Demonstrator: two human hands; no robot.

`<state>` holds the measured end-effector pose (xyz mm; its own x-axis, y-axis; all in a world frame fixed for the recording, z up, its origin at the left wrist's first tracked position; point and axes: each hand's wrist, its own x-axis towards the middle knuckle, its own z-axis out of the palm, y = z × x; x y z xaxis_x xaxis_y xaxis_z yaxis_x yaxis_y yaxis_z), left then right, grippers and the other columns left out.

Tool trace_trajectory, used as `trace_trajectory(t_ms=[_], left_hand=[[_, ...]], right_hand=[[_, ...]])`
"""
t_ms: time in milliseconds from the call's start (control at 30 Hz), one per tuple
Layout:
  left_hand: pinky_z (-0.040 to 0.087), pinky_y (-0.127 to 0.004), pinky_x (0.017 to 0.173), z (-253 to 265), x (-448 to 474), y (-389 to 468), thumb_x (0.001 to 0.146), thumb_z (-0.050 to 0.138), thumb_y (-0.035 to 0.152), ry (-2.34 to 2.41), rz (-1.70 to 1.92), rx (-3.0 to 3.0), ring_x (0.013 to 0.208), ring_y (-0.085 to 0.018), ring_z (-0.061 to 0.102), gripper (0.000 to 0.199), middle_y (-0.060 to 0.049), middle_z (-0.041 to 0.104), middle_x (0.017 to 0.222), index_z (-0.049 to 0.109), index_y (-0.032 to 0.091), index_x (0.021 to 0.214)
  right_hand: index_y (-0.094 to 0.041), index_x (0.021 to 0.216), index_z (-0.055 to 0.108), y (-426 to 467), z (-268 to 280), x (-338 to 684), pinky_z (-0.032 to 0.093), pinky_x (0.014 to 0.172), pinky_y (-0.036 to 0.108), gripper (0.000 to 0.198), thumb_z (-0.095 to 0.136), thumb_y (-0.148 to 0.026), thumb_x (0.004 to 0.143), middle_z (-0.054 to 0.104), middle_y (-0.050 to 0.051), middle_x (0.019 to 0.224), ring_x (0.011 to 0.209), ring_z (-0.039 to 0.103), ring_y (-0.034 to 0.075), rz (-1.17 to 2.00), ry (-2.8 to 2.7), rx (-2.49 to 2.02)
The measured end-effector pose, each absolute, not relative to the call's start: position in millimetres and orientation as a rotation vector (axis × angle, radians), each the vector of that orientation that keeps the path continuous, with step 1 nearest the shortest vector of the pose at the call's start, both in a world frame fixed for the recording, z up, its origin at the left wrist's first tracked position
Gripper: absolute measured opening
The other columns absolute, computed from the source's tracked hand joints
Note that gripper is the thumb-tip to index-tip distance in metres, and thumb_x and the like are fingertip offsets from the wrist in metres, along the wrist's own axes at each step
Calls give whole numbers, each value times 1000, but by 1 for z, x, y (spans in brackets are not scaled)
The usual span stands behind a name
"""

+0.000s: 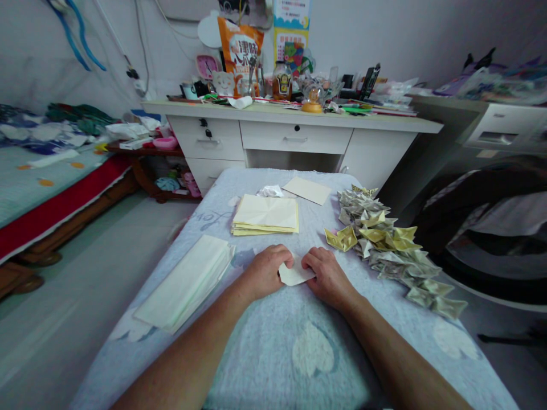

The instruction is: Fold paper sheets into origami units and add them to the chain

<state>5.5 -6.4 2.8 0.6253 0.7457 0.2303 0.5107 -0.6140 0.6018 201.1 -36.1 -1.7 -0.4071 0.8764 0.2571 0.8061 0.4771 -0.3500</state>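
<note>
Head view, left hand [269,272]: pinched one side of the small pale paper [296,276], fingers curled in tight!
Right hand [329,279]: gripped the opposite side!
Small pale paper: there it was, right between both hands, over the cloth [256,359]!
Cream stack [265,212]: sat beyond.
Long white sheets [186,282]: lay left.
Folded shapes [395,259]: crowded the right!

I'm catching looping script, apparently "Lov…", on the blue tablecloth [256,353]; Chinese characters front the orange bag [240,57] and wall posters [292,16], too blurred for me to read.
</note>
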Motion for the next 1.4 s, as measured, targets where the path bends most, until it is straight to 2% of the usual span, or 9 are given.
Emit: trace_trajectory(t_ms=[100, 233, 333, 600, 833, 1000, 1400], left_hand=[[41, -28, 77, 2, 4, -6, 70, 61, 10, 993, 619, 2390, 88, -20, 54, 14, -3, 59, 87, 57, 19, 80], [40, -29, 78, 3, 3, -5, 70, 60, 9, 988, 599, 2405, 89, -20, 54, 15, -3, 59, 89, 57, 19, 80], [40, -30, 79, 4, 1, -5, 68, 64, 12, 992, 563, 2420, 91, -21, 53, 16, -3, 59, 91, 58, 20, 82], [40, -33, 83, 17, 5, -15, 67, 71, 22, 932, 568, 2448, 94, -22, 50, 21, -3, 57, 93, 56, 20, 81], [39, -30, 76, 18, 5, -17, 66, 73, 28, 891, 437, 2466, 85, -20, 51, 24, -1, 56, 83, 53, 20, 77], [38, -30, 75, 16, 5, -16, 60, 78, 34, 947, 399, 2467, 87, -21, 50, 35, -1, 54, 87, 54, 20, 81], [40, -33, 86, 18, 11, -20, 67, 61, 18, 953, 402, 2521, 96, -22, 50, 24, -4, 56, 96, 52, 20, 89]], right_hand=[[-19, 83, 58, -37, 1, 202, 32, 75, 31, 22, 54, -6, 67, 58, 4, 87, 85, 49, 19, 254, -2342, -1388], [-20, 107, 60, -40, 3, 201, 32, 88, 35, 45, 53, -4, 66, 62, 5, 105, 100, 53, 21, 303, -2376, -1264], [-23, 115, 60, -40, 4, 201, 31, 93, 37, 52, 53, -3, 67, 62, 5, 111, 105, 52, 21, 336, -2403, -1208], [-22, 103, 65, -41, 5, 200, 36, 87, 36, 39, 57, -5, 69, 59, 6, 103, 98, 50, 22, 358, -2387, -1262], [-23, 103, 65, -42, 5, 200, 34, 88, 36, 37, 60, -8, 70, 58, 5, 104, 98, 47, 22, 366, -2388, -1272], [-23, 100, 66, -42, 5, 200, 33, 86, 35, 34, 61, -8, 70, 58, 5, 103, 97, 47, 21, 354, -2393, -1285], [-20, 91, 66, -41, 8, 200, 30, 86, 35, 24, 61, -10, 70, 64, 3, 102, 97, 46, 21, 341, -2406, -1326]])
